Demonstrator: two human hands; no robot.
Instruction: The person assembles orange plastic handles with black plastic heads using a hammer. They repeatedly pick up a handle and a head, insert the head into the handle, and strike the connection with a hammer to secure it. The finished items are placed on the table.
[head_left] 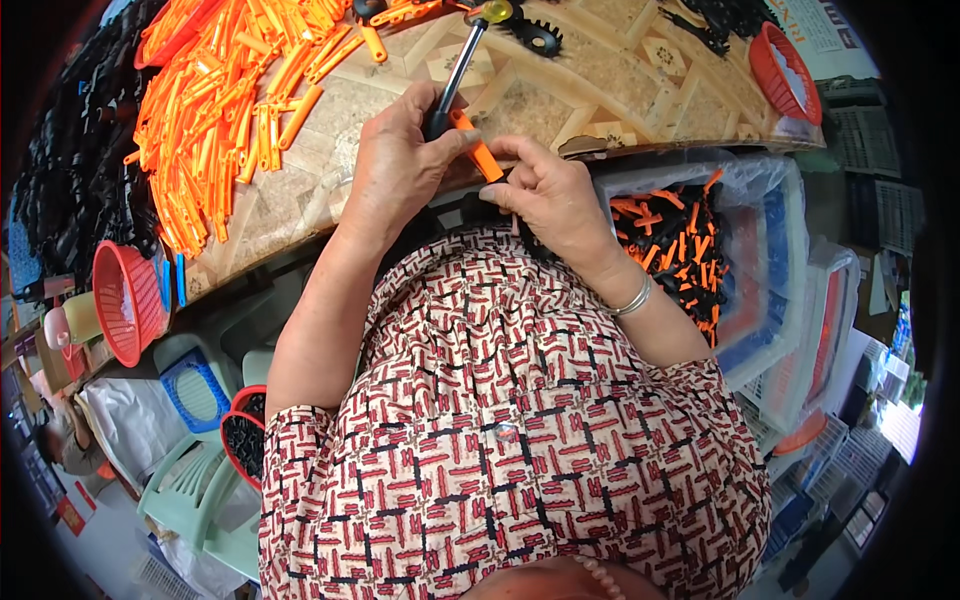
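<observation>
Above the table's near edge, both my hands are closed around one orange plastic handle (484,161). My left hand (402,160) has its thumb against the upper end of this piece. Its fingers are also wrapped by the black end of a shiny metal rod (463,66), which slants up to a clear yellow knob (494,12). My right hand (551,192) pinches the lower end of the orange handle between thumb and bent fingers. Part of the handle is hidden by the fingertips.
A heap of orange handles (215,120) covers the table's left, beside black parts (80,160). A black toothed piece (540,38) lies beyond my hands. Red baskets (128,302) stand at both table ends. At my right, a lined crate (755,250) holds orange-and-black pieces (672,240).
</observation>
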